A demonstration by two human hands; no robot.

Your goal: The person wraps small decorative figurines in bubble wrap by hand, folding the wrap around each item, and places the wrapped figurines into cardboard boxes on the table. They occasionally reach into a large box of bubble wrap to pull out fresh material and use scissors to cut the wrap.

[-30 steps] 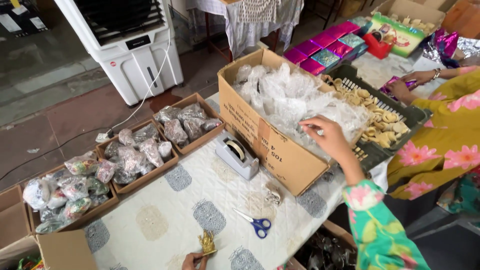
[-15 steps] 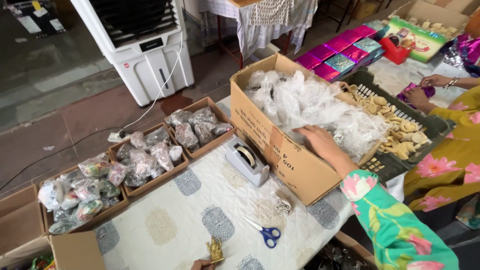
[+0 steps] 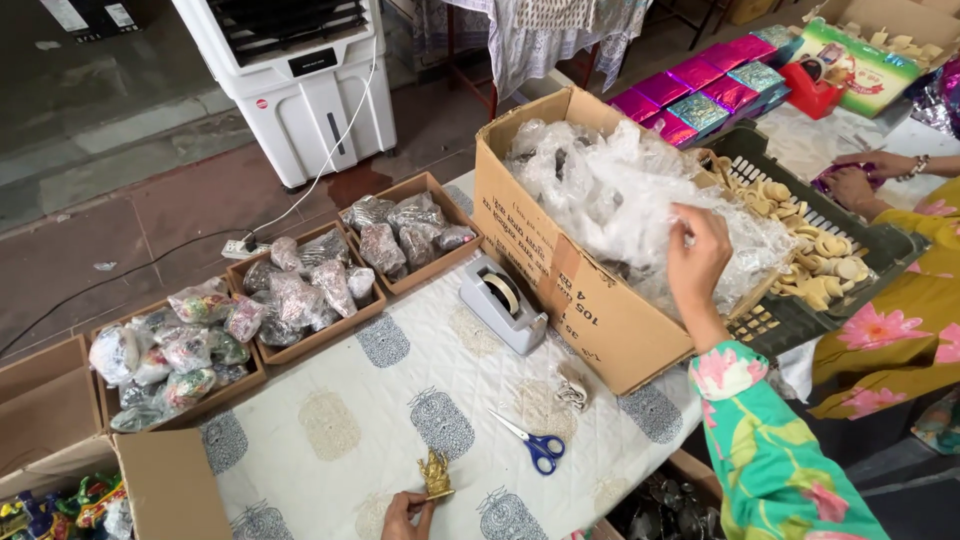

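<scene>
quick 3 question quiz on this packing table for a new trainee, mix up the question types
1. True or false: the right hand is reaching into the cardboard box of clear plastic bags.
2. What does the left hand hold upright on the tablecloth?
A. a gold figurine
B. a roll of tape
C. a spoon
3. Fill in: the scissors have ____ handles.

Key:
1. true
2. A, the small gold figurine
3. blue
</scene>
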